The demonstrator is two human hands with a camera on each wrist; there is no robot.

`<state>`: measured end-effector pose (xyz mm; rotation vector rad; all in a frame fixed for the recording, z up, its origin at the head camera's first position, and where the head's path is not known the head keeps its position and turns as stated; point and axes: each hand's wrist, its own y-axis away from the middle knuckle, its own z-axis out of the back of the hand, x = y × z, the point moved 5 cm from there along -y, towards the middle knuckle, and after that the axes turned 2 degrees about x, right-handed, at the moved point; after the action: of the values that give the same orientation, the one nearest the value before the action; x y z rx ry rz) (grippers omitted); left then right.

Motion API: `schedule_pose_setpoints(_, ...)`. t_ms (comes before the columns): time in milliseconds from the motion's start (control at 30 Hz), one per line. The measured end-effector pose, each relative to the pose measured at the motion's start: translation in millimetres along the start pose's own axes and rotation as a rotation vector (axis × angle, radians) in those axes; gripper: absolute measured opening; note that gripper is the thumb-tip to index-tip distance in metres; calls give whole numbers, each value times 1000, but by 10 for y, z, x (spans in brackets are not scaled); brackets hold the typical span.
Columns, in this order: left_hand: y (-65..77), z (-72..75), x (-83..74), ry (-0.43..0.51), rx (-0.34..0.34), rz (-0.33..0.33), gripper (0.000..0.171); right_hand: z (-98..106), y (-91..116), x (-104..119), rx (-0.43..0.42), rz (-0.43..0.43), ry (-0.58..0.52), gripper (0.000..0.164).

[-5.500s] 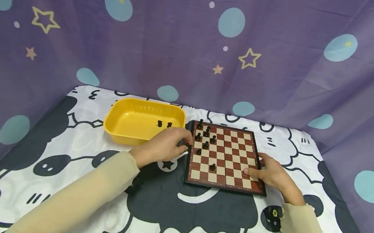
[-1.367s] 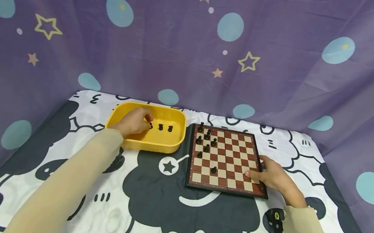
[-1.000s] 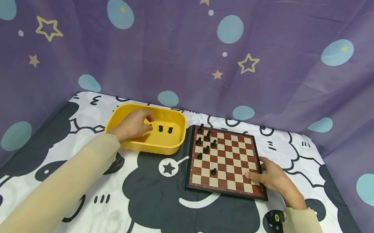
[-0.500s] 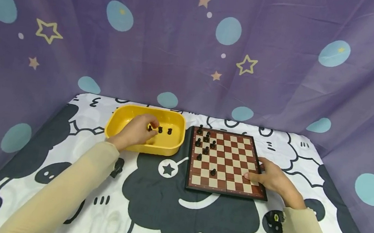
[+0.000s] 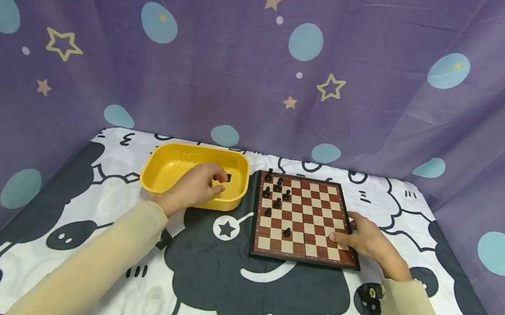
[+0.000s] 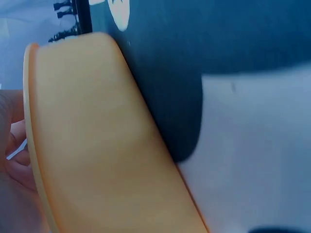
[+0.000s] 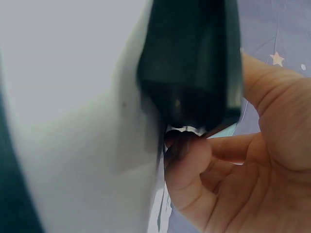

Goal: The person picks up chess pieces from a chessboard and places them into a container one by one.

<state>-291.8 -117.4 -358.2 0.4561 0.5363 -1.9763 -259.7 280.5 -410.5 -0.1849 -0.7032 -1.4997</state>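
My left hand (image 5: 197,185) is over the yellow tray (image 5: 153,164), thumb and index finger apart and nothing seen between them. Near its fingertips a small black chess piece (image 5: 229,177) stands on the tray floor; the hand covers most of the others there. In the left wrist view the tray's outer wall (image 6: 97,126) hides much of the hand. My right hand (image 5: 367,238) grips the right edge of the chessboard (image 5: 320,222), thumb on top. Its other fingers (image 7: 187,165) curl beneath the edge in the right wrist view.
Several black chess pieces (image 5: 277,203) stand on the board's left half, with a lone pawn (image 5: 287,232) nearer the front. The tray is just left of the board on a cartoon-print cloth (image 5: 236,301). A purple curtain (image 5: 225,71) hangs behind.
My left hand came from the board's left edge into the tray. A third black piece stood in the row as the fingers parted, and the hand shifted right. My right hand kept its place.
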Motion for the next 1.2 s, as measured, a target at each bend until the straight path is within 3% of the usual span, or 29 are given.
schedule_pose_setpoints(500,1,-133,-267,13,-69,-119,14,4,1,-14,2,-26,21,102)
schedule_pose_setpoints(867,-1,-211,-445,-19,-72,-134,16,-1,-12,-3,-5,15,1,97)
schedule_pose_setpoints(1200,-19,-313,-613,-21,-58,-217,16,-4,-10,-14,-2,2,4,98)
